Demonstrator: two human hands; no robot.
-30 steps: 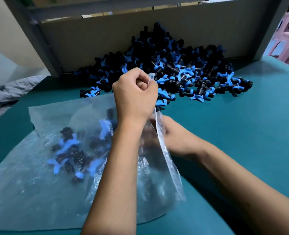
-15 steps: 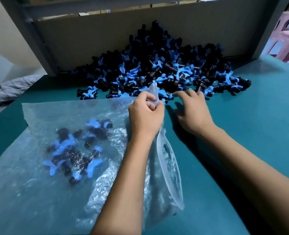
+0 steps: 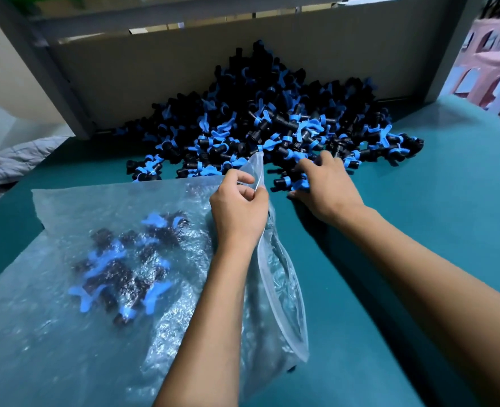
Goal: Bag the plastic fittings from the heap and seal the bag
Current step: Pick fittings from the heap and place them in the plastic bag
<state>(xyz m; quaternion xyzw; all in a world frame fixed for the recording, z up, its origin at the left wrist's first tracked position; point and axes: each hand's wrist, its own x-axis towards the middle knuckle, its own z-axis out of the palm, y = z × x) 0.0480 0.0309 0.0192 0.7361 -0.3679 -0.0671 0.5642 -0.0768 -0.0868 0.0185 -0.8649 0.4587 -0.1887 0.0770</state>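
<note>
Plastic bag (image 3: 102, 289) mouth rightward, toward heap (image 3: 266, 121)

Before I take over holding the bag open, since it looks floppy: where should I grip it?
Pinch the bag by the raised upper lip of its mouth, near the far corner, where the left hand holds it now. Come from above. The film is limp, so lifting that edge keeps the mouth gaping toward the heap, where the right hand gathers fittings.

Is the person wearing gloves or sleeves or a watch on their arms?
No. The left hand and right hand are bare, without gloves, and no rings show. Both forearms are bare as far as the picture shows: no sleeves, watch or bracelet.
</note>
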